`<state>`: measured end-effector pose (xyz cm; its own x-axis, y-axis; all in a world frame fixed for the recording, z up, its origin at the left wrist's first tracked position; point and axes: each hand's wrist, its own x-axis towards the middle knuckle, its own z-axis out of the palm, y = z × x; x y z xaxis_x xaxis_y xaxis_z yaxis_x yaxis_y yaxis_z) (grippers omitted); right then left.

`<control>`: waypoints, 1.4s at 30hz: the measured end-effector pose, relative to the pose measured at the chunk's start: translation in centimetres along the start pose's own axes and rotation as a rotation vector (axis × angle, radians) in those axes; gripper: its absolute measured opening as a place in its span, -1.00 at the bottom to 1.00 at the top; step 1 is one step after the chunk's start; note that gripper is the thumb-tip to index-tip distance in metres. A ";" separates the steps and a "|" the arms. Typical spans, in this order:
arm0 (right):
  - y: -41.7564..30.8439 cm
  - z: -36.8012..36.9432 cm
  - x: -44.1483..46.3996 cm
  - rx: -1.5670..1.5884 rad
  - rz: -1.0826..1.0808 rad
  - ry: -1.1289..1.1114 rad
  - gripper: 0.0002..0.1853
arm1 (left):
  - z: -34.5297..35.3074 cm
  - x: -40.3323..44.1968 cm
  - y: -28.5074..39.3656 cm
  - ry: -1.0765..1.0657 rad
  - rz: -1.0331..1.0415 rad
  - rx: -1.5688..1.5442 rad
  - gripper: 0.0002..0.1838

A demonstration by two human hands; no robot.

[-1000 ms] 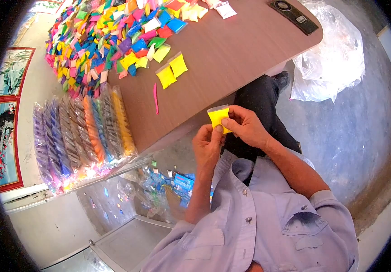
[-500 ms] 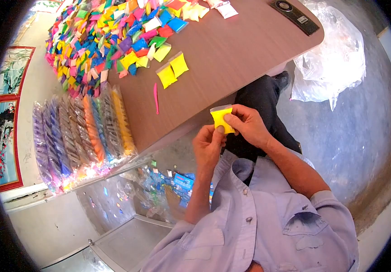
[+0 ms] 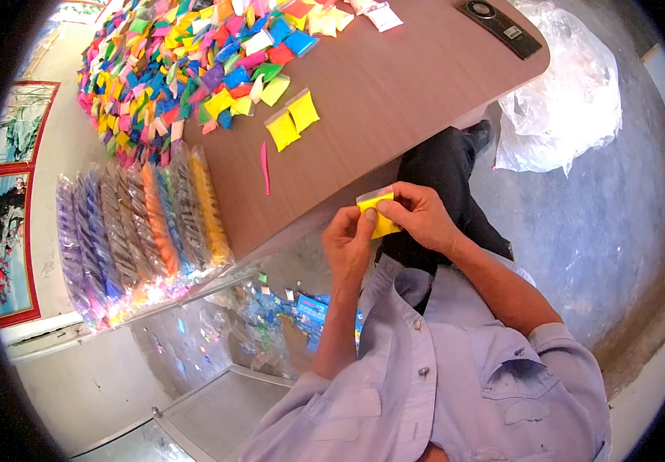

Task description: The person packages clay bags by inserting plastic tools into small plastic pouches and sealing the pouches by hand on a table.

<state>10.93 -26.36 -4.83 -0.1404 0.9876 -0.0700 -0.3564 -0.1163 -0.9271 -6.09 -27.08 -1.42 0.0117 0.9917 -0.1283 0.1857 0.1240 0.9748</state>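
A small yellow packet point(image 3: 383, 225) with a clear strip along its top is held over my lap, just off the table's near edge. My left hand point(image 3: 350, 237) pinches its left side, thumb on the front. On the other side my right hand point(image 3: 418, 215) grips it, with the thumb across the upper part. Fingers behind the packet are hidden. On the brown table point(image 3: 348, 131) lie two more yellow packets, one point(image 3: 282, 131) partly against the other point(image 3: 303, 112). A pink plastic stick point(image 3: 265, 168) rests nearer to me.
Many coloured packets point(image 3: 194, 69) are heaped on the table's far left. Clear-wrapped bundles of twisted coloured pieces point(image 3: 144, 223) stand at the left edge. A black device point(image 3: 499, 29) lies at the far right corner. Beyond it hangs a white plastic bag point(image 3: 559, 100). Wrappers point(image 3: 271, 312) lie below.
My left hand has shifted up along the packet, its thumb now near the top strip beside the right thumb. The packet is tilted slightly differently. The table things have stayed put.
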 end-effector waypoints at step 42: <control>0.6 0.3 0.1 -0.049 -0.040 0.056 -0.82 | 0.7 -0.2 -0.7 -0.020 -0.011 -0.091 -0.80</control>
<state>10.38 -26.34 -5.27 -0.0741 0.9959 -0.0515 -0.3151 -0.0724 -0.9463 -5.56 -27.40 -2.17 0.0304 0.9895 -0.1416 0.0961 0.1381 0.9857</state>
